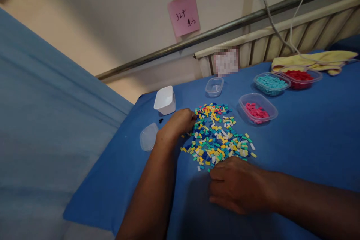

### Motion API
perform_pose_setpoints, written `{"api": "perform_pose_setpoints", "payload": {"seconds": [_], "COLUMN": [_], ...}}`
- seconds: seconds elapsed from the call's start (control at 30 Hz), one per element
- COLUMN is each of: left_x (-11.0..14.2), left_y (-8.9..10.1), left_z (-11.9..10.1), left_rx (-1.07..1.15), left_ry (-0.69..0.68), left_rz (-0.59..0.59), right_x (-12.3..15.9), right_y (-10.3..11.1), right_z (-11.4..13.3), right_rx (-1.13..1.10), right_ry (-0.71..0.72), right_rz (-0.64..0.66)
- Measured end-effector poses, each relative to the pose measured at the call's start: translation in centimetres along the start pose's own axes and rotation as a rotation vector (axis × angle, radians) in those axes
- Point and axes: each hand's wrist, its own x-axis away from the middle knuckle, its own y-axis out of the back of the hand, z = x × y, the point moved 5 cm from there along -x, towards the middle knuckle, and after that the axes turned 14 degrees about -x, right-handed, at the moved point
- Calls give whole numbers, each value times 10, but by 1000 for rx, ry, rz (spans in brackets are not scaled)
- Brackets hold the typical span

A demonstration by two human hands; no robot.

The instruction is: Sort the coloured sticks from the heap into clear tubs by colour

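Observation:
A heap of small bricks (218,137) in yellow, blue, green and white lies on a blue cloth. My left hand (180,122) rests at the heap's left edge, fingers curled down among the bricks. My right hand (239,185) lies at the heap's near edge, fingers bent and pressed on the cloth. What either hand's fingers hold is hidden.
Clear tubs stand behind the heap: one with pink bricks (258,108), one with teal bricks (271,83), one with red bricks (300,77), and an empty one (214,86). A white box (165,100) and a clear lid (149,137) lie left. A yellow cloth (312,62) lies by the radiator.

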Motion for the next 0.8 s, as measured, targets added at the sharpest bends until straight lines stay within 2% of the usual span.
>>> {"api": "perform_pose_setpoints", "payload": {"seconds": [0.27, 0.47, 0.63, 0.8], "left_x": [1, 10, 8, -17], "left_y": [2, 18, 44, 71], "left_z": [-2, -4, -40, -90], "left_rx": [-24, 199, 327, 361], "left_ry": [93, 45, -106, -281], "left_rz": [-30, -90, -170, -253], "right_x": [-2, -3, -3, -5], "right_y": [3, 4, 2, 0], "right_z": [1, 0, -2, -5], "right_rx": [0, 1, -10, -2], "right_ry": [16, 25, 40, 31], "right_rz": [17, 29, 8, 13]}}
